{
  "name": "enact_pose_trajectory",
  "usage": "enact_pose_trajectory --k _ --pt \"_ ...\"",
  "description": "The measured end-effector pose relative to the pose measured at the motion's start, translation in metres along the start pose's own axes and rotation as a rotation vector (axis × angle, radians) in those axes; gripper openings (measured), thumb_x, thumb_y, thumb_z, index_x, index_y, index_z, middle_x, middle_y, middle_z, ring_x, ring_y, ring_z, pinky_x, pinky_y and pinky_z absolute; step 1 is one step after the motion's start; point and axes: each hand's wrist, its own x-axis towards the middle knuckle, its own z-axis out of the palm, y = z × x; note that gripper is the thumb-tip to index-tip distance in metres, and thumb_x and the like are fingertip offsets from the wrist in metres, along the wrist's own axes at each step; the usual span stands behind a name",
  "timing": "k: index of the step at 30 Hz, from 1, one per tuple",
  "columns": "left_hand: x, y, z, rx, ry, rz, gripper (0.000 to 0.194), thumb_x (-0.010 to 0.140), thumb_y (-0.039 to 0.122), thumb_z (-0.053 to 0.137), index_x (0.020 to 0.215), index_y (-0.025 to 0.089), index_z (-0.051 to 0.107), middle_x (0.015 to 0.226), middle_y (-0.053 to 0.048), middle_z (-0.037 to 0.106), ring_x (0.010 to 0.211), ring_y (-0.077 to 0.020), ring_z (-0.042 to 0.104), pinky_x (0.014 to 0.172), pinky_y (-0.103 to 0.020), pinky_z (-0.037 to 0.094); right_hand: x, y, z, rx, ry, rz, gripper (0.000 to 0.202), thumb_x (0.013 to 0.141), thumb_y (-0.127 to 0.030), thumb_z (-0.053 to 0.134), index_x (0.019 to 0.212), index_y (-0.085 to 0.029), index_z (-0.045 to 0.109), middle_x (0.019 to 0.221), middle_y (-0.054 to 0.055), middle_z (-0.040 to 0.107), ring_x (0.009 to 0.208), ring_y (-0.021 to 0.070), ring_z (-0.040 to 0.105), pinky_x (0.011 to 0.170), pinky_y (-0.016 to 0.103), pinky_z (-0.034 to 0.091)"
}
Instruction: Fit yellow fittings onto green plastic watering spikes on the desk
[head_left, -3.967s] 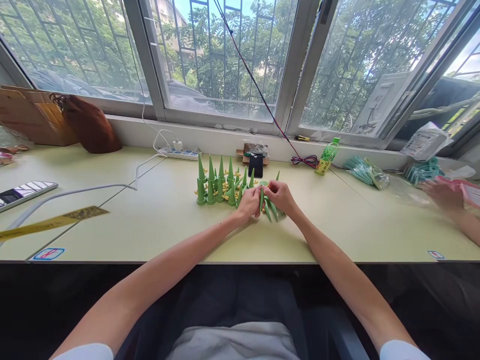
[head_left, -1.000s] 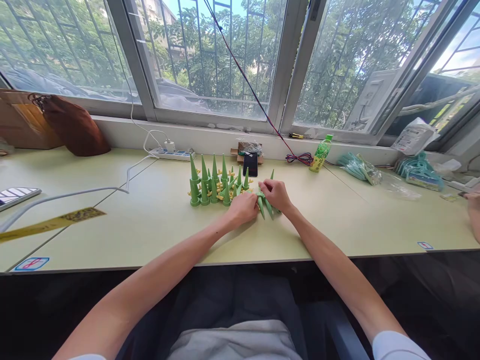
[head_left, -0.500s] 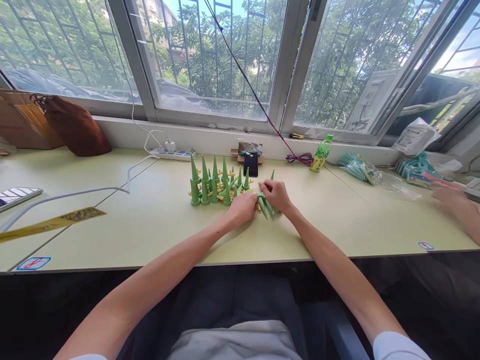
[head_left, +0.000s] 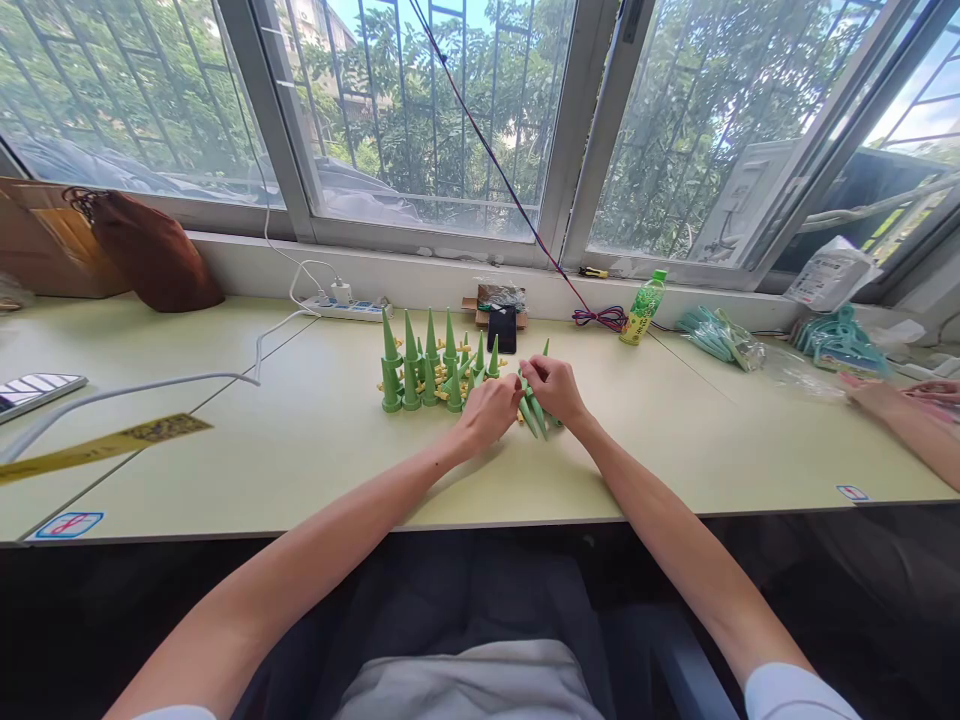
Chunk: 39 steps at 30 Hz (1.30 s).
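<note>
Right of the upright green cones (head_left: 410, 390), your left hand (head_left: 491, 408) and right hand (head_left: 555, 388) nearly meet, fingertips drawn together by slanted cones (head_left: 540, 418), any pinched piece indiscernible.

Green cones (head_left: 410, 388) look matt plastic; pale tabletop (head_left: 315, 460), smooth.

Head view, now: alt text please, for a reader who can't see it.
Two bare hands, left and right, work close together at green cones on a pale table; upright green cones stand beside the left hand, with a bottle near the window behind.
</note>
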Motion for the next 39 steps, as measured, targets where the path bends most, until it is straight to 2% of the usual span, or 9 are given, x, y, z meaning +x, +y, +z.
enact_pose_trajectory --k 8,16,22,28,33,39 --pt "-0.0021 0.0055 -0.0047 -0.203 0.084 0.023 0.019 0.099 0.029 0.047 0.105 0.018 0.06 0.077 -0.006 0.071 0.069 -0.0201 0.068 0.067 -0.025 0.044 -0.0014 -0.0032 -0.0004 0.082 -0.042 -0.001 0.043 0.095 -0.05 0.042 0.07 -0.019 0.057 0.062 0.001 0.058 0.056 0.013 0.045 0.057 0.025 0.034" --pt "-0.0015 0.0038 -0.0022 -0.261 0.181 0.067 0.018 0.098 0.025 0.047 0.108 0.019 0.06 0.089 -0.007 0.075 0.073 -0.0212 0.07 0.067 -0.026 0.046 -0.0017 0.0001 0.0002 0.192 -0.049 -0.038 0.043 0.096 -0.052 0.044 0.073 -0.018 0.058 0.065 0.001 0.06 0.056 0.0129 0.052 0.056 0.025 0.039" --pt "-0.0002 0.002 0.0003 -0.291 0.275 0.081 0.013 0.097 0.023 0.049 0.108 0.021 0.056 0.088 -0.004 0.076 0.079 -0.0218 0.072 0.071 -0.027 0.049 -0.0024 0.0017 0.002 0.302 -0.087 -0.062 0.037 0.094 -0.051 0.05 0.088 -0.018 0.065 0.08 0.005 0.069 0.068 0.0166 0.065 0.064 0.026 0.049" --pt "0.0002 0.0016 0.0 -0.298 0.265 0.041 0.017 0.096 0.022 0.05 0.114 0.021 0.05 0.089 -0.003 0.077 0.067 -0.0181 0.07 0.067 -0.026 0.047 -0.0028 0.0029 0.0029 0.316 -0.138 -0.063 0.033 0.093 -0.049 0.052 0.088 -0.018 0.063 0.084 0.005 0.069 0.063 0.0147 0.063 0.058 0.025 0.047" --pt "0.0007 0.0004 0.0003 -0.306 0.266 0.019 0.02 0.095 0.022 0.054 0.115 0.021 0.051 0.094 -0.003 0.077 0.071 -0.0187 0.071 0.071 -0.028 0.048 -0.0028 0.0008 0.002 0.32 -0.135 -0.054 0.031 0.091 -0.047 0.053 0.089 -0.018 0.062 0.085 0.005 0.069 0.065 0.015 0.065 0.06 0.026 0.049" --pt "0.0026 -0.0026 0.0027 -0.35 0.278 0.016 0.017 0.094 0.022 0.056 0.111 0.02 0.055 0.094 -0.005 0.077 0.078 -0.0203 0.073 0.074 -0.03 0.051 -0.003 -0.001 0.002 0.28 -0.116 -0.03 0.029 0.091 -0.046 0.053 0.087 -0.019 0.062 0.082 0.005 0.069 0.059 0.0141 0.061 0.054 0.025 0.045"
